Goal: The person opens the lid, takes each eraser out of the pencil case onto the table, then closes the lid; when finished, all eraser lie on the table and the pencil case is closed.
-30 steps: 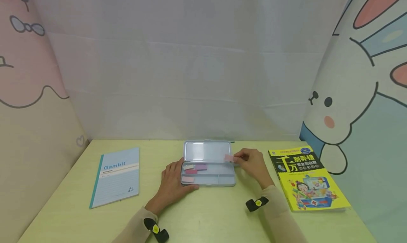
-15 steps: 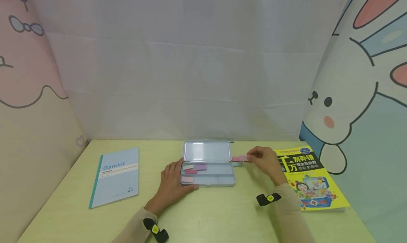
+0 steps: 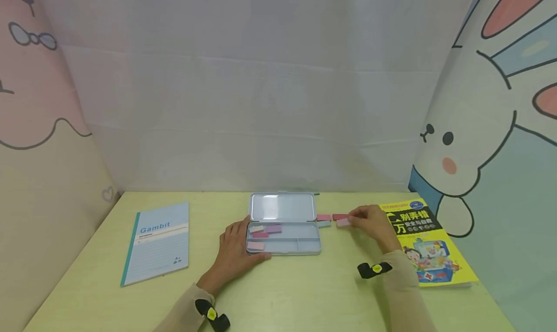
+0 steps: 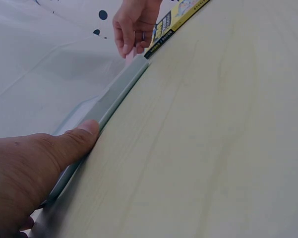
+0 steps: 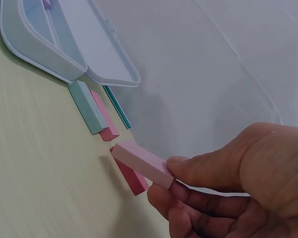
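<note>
My left hand (image 3: 235, 245) holds the left end of an open, pale blue pencil case (image 3: 309, 231), its thumb along the front edge. Right of the case, my right hand (image 3: 373, 223) pinches a pale pink eraser (image 5: 144, 163) between thumb and fingers. Just below that eraser in the right wrist view lies a deep pink eraser (image 5: 129, 173) on the table. A mint eraser (image 5: 88, 106) and a pink eraser (image 5: 105, 111) lie side by side near the case. Inside the case are cream (image 3: 256, 229), purple (image 3: 273, 229), dark pink (image 3: 260, 235) and pale pink (image 3: 255, 245) erasers.
On the left lies a blue notebook (image 3: 158, 242). A yellow book (image 3: 439, 254) lies on the right, partly behind the right hand and sleeve. Behind the case is a thin teal strip (image 5: 117, 106). A pale curtain (image 3: 270, 105) borders the table's back.
My right hand has moved right from the case's lid with the pale pink eraser, then slightly down. The deep pink eraser now shows behind it. My left hand stays at the case.
</note>
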{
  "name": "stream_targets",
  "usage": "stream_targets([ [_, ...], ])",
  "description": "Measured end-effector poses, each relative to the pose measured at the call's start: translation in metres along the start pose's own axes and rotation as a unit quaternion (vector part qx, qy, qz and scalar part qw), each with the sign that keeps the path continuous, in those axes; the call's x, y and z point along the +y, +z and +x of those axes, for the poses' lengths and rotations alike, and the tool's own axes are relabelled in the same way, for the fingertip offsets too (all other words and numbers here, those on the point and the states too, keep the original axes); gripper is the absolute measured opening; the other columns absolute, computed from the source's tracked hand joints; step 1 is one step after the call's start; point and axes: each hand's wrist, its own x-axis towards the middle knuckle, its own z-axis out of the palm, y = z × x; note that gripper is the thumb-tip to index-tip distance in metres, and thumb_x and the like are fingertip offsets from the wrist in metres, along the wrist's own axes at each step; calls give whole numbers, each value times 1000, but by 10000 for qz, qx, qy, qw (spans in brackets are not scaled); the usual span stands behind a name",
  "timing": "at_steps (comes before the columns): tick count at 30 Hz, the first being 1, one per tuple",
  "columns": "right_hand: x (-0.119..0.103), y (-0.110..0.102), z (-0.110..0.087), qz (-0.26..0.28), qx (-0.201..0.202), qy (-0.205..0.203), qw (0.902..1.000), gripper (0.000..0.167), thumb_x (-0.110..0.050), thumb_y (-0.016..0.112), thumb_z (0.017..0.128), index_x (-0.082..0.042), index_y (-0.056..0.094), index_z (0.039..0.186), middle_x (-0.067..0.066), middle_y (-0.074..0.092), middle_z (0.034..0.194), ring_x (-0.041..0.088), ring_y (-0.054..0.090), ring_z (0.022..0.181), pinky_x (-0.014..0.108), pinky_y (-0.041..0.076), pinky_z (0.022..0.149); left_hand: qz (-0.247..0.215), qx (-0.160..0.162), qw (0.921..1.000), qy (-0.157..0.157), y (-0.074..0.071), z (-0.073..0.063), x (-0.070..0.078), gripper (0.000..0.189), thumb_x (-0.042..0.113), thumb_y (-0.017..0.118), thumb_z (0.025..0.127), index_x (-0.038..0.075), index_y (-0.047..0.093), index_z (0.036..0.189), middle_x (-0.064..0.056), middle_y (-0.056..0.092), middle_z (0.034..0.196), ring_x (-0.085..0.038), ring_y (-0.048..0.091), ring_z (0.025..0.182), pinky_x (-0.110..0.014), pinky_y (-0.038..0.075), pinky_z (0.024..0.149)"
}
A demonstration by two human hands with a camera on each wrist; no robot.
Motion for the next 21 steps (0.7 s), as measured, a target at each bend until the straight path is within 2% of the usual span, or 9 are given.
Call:
stream_targets([
  [4,2,0,1,-33,-108,281,9995,27,-21,72,103,0,77,118,18,77,116,27,66,102,35,54,88,-6,11,10000,18,1,0,0,120,56,92,76,3,34,166,-21,54,153,-44,44,144,-65,35,117],
  [8,2,0,1,-59,-164,358,9992,28,-23,72,103,-1,77,120,20,75,121,28,66,104,40,55,92,-81,26,10000,41,0,0,0,120,56,92,75,3,34,165,-21,55,152,-44,44,144,-65,35,116],
  [14,-1,3,-1,57,-109,448,9989,31,-24,72,103,0,77,123,21,74,123,27,65,103,33,54,83,-70,6,10000,29,0,1,0,120,57,92,75,2,34,165,-21,54,153,-44,44,144,-65,35,116],
  [21,-6,9,-3,302,-135,650,9973,34,-27,75,101,-2,76,125,18,72,123,26,63,104,33,54,85,-59,-12,10000,6,0,0,0,120,56,92,76,2,34,166,-21,54,154,-44,43,145,-65,35,116],
])
